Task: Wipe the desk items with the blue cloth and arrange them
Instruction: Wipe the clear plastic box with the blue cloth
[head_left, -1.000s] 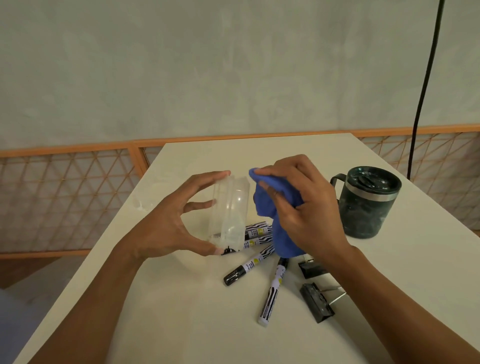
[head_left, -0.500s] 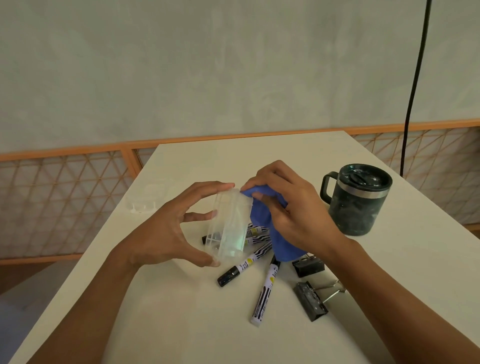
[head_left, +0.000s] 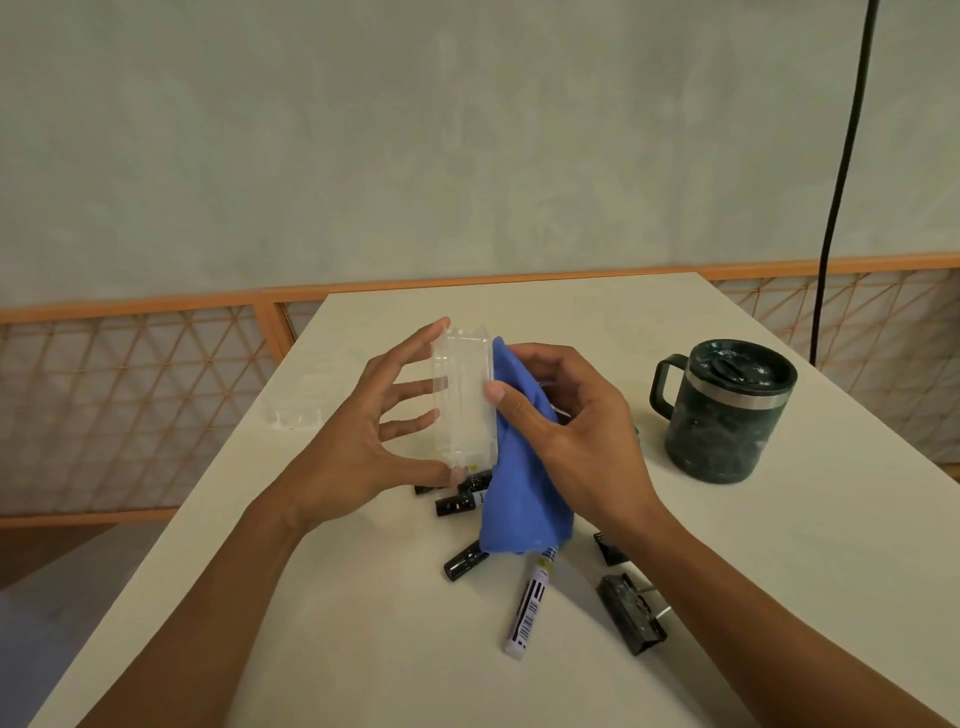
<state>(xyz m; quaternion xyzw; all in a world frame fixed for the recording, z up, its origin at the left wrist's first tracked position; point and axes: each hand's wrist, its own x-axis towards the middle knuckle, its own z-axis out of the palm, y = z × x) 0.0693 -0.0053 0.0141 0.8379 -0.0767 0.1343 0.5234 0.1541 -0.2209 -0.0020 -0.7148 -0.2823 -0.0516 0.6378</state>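
The light is soft, even and a little dim, with a warm greenish cast over the wall (head_left: 415, 130) and desk (head_left: 545, 306). Shadows are faint and blurred: a thin one hugs the mug (head_left: 727, 415) near the desk's right edge, and another lies beside the marker (head_left: 530, 603). A pale sheen shows at the desk's left edge, and the clear box (head_left: 465, 395) carries weak white highlights. Nothing is blown out. The cloth (head_left: 519, 499) reads as flat blue. Detail is soft throughout, and the marker's print is unreadable. Wide-angle distortion bows the rail (head_left: 156, 306) and curves the cable (head_left: 841, 182).
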